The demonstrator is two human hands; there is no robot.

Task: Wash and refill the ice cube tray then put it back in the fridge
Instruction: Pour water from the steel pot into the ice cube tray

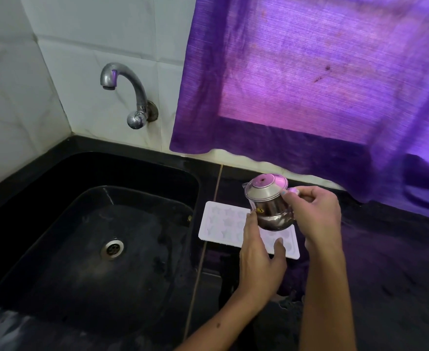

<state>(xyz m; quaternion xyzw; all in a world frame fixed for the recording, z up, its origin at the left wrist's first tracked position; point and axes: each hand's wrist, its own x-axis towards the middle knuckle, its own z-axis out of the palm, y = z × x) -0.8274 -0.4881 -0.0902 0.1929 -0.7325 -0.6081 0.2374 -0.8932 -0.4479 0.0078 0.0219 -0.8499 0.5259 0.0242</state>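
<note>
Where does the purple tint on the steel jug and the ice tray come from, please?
In the head view, daylight glows through the purple curtain and tints the steel jug, the ice cube tray and the counter; the black sink stays dim, and the wide lens bends the edges.

light: I see dim purple daylight through the curtain [309, 79]
glare: faint on the tap [124, 82]; sink [56, 188] shadowed
edges: bowed

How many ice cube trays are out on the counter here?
1. The white ice cube tray lies flat on the black counter, right of the sink, partly hidden under the steel jug and both hands.
</note>
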